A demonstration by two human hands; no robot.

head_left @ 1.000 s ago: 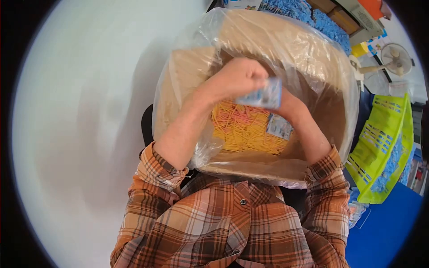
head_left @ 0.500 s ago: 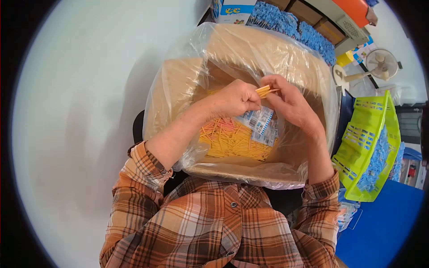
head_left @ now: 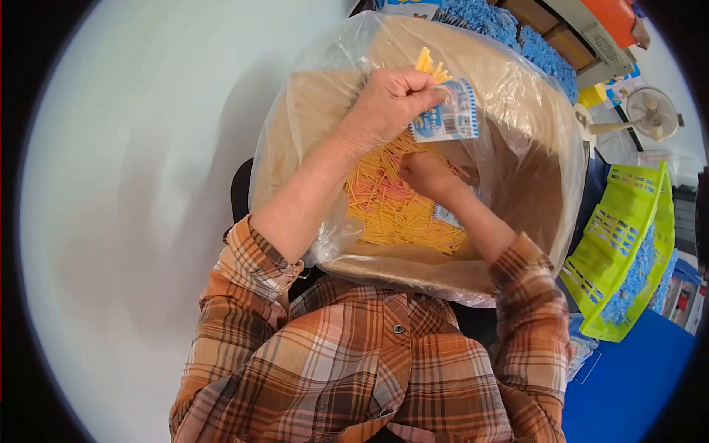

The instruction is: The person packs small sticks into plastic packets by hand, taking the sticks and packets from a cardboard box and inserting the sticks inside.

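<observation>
My left hand (head_left: 388, 107) is closed over a bunch of thin yellow sticks (head_left: 428, 65), whose ends poke out above the fist. Under its thumb is a blue and white printed plastic packet (head_left: 459, 114), hanging on the right side of the hand. Lower down in the box, my right hand (head_left: 432, 177) has curled fingers against the loose pile of yellow and pink sticks (head_left: 402, 221); what it grips, if anything, is hidden. Another printed packet (head_left: 447, 215) lies on the pile, partly covered by the right forearm.
A cardboard box (head_left: 517, 96) lined with a clear plastic bag (head_left: 295, 111) surrounds the pile. To the right stands a lime-green basket (head_left: 617, 221) with blue packets inside. Beyond the box are more blue packets (head_left: 546, 63) and a small fan (head_left: 651, 112). A pale wall (head_left: 133, 184) is at left.
My left hand has moved up and away from the right, carrying the sticks and packet. My right hand has dropped from beside them down to the pile, its fingers now curled.
</observation>
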